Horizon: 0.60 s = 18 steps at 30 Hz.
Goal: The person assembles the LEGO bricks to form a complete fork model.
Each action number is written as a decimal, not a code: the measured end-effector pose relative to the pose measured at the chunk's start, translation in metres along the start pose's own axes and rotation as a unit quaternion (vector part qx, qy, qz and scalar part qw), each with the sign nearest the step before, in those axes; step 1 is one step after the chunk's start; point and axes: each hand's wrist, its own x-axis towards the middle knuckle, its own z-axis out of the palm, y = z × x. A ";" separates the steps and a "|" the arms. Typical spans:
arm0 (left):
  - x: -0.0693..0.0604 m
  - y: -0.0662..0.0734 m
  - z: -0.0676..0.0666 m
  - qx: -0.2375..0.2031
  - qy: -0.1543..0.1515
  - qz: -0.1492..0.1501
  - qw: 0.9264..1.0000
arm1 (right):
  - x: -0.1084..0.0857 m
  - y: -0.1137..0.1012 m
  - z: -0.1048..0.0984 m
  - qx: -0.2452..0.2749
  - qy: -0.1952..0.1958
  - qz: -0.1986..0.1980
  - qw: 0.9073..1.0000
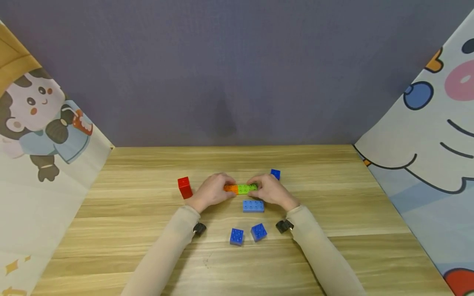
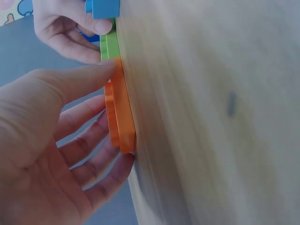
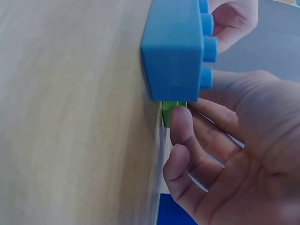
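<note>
My left grip (image 1: 212,190) pinches the orange brick (image 1: 231,188); my right grip (image 1: 273,190) pinches the green brick (image 1: 243,189) at its three o'clock, a light-blue brick (image 1: 253,206) at green's five o'clock.

Head view: above my near side, facing forward and down; tabletop (image 1: 111,230) at a distance. Left wrist view: low, rolled sideways, close to my left hand (image 2: 44,154), facing far. Right wrist view: likewise, close to my right hand (image 3: 248,164). Both wrist views share the light blue brick (image 3: 173,56).
</note>
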 end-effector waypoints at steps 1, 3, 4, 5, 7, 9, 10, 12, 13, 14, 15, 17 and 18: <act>0.001 0.001 0.001 0.001 0.001 0.003 1.000 | 0.000 0.000 0.000 0.000 0.000 0.000 1.000; 0.003 0.002 0.002 0.001 0.001 0.008 1.000 | 0.000 0.001 0.000 0.000 0.000 -0.001 1.000; 0.003 0.003 0.003 0.000 0.001 0.010 1.000 | 0.000 0.001 0.000 0.000 0.000 -0.002 1.000; 0.004 0.003 0.003 -0.001 0.002 0.012 1.000 | 0.000 0.001 0.000 0.000 0.001 -0.002 1.000; 0.005 0.005 0.004 -0.003 0.002 0.013 1.000 | 0.000 0.001 0.001 -0.002 0.002 -0.002 1.000; 0.006 0.005 0.004 -0.005 0.001 0.012 1.000 | 0.000 0.002 0.001 -0.004 0.004 -0.002 1.000; 0.006 0.005 0.004 -0.004 0.000 0.010 1.000 | 0.000 0.001 0.001 -0.004 0.005 -0.002 1.000; 0.006 0.005 0.005 -0.003 -0.002 0.009 1.000 | 0.000 0.001 0.001 -0.006 0.007 -0.001 1.000; 0.006 0.005 0.005 -0.002 -0.003 0.009 1.000 | 0.000 0.001 0.001 -0.005 0.007 -0.001 1.000; 0.007 0.005 0.005 -0.003 -0.004 0.009 1.000 | 0.000 0.001 0.001 -0.006 0.007 -0.001 1.000; 0.007 0.005 0.006 -0.002 -0.004 0.008 1.000 | -0.001 0.001 0.001 -0.005 0.006 -0.002 1.000; 0.007 0.004 0.006 -0.002 -0.005 0.007 1.000 | -0.001 0.001 0.001 -0.005 0.005 -0.002 1.000; 0.007 0.005 0.007 -0.001 -0.006 0.006 1.000 | -0.001 0.001 0.001 -0.004 0.004 -0.002 1.000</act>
